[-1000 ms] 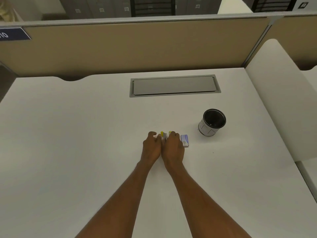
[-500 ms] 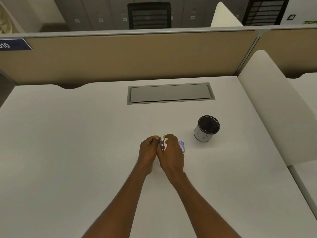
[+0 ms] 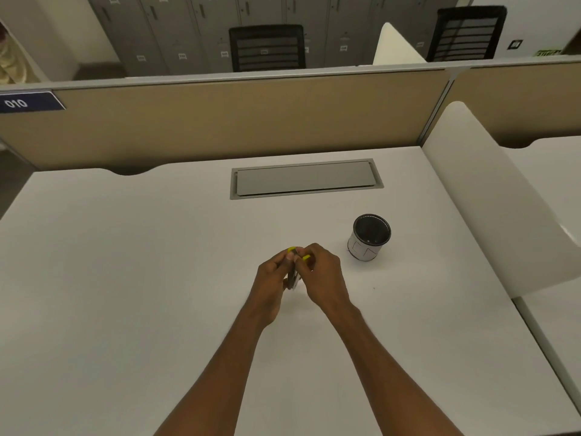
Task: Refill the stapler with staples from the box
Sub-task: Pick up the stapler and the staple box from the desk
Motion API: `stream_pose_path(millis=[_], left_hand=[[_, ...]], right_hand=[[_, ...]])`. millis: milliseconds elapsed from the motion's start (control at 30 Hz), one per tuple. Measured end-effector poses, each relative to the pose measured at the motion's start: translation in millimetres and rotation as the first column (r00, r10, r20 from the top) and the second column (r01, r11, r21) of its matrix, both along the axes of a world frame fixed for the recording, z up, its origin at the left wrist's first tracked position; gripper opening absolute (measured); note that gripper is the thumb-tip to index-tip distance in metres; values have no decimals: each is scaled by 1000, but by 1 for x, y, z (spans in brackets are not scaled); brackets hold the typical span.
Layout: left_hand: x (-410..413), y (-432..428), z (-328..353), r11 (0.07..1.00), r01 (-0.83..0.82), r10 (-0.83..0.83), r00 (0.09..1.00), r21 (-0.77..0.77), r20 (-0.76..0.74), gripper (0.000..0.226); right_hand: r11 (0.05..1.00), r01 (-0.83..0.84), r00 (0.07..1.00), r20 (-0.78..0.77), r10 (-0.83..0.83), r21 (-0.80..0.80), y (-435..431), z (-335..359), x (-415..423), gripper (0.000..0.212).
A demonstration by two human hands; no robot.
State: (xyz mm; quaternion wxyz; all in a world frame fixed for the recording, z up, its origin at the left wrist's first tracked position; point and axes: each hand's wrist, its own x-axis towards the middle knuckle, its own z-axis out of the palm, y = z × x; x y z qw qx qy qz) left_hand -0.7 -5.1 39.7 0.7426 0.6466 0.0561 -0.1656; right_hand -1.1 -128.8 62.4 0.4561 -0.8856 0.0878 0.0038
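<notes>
A white bench is sitting against a tan partition. The left hand and right hand are both gripping the small stapler just above it. The staple box is hidden; staples could be spilling if the grip slips.

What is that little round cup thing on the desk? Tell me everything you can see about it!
The cup is a small round holder standing upright on the white desk, to the right of and a little beyond the two hands. Its outside looks white or light grey with faint lines near the bottom, and its inside is dark, almost black. It seems to be empty, with a few tiny glints at the bottom. Nothing touches it except the desk under it, and neither hand is reaching for it.
</notes>
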Motion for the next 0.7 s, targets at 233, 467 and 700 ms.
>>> stream_pose_path(millis=[233, 467, 700], left_hand=[[-10, -1, 3, 998, 9, -11, 1000, -66, -19, 31], [-10, -9, 13, 958, -95, 63, 990, -272, -124, 29], [-4, -18, 11, 898, -265, 192, 954, -350, -229, 28]], right_hand=[[982, -131, 990, -67, 122, -138, -3, 17, -4, 20], [997, -80, 996, 46, 81, -24, -1, 23, -11, 15], [999, 38, 992, 124, -38, 1, 1, 22, -20, 12]])
